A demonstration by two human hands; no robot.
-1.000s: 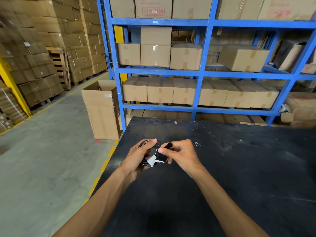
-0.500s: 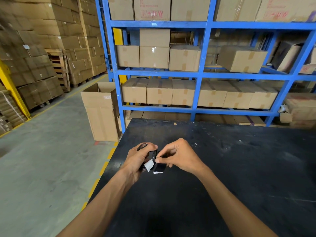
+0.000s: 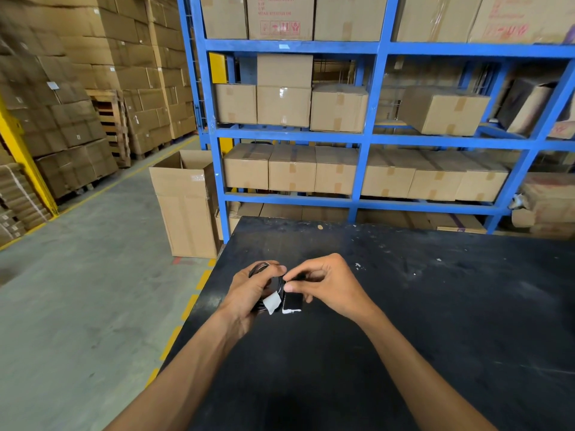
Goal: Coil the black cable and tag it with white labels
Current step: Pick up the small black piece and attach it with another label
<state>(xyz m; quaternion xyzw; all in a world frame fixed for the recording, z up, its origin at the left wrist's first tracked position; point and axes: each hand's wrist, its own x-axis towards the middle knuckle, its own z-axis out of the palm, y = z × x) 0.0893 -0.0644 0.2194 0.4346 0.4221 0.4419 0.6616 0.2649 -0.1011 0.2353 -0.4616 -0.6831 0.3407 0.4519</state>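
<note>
The black cable [image 3: 260,269] is wound into a small coil, held above the near-left part of the black table [image 3: 404,306]. My left hand [image 3: 249,290] is closed around the coil, with loops showing above the thumb. A white label [image 3: 271,301] sticks out below my left thumb. My right hand [image 3: 326,286] pinches the cable right beside it, thumb and forefinger together. Under those fingers hangs a second tag [image 3: 292,303], dark on its face with a white lower edge.
An open cardboard box [image 3: 186,206] stands on the floor left of the table's far corner. Blue racking [image 3: 364,141] loaded with cartons runs behind the table. Stacked cartons on pallets [image 3: 77,119] line the aisle at left.
My right hand has moved in against the left and now pinches at the coil. A second, dark-faced tag has appeared under my right fingers. Both hands stay in the same spot.
</note>
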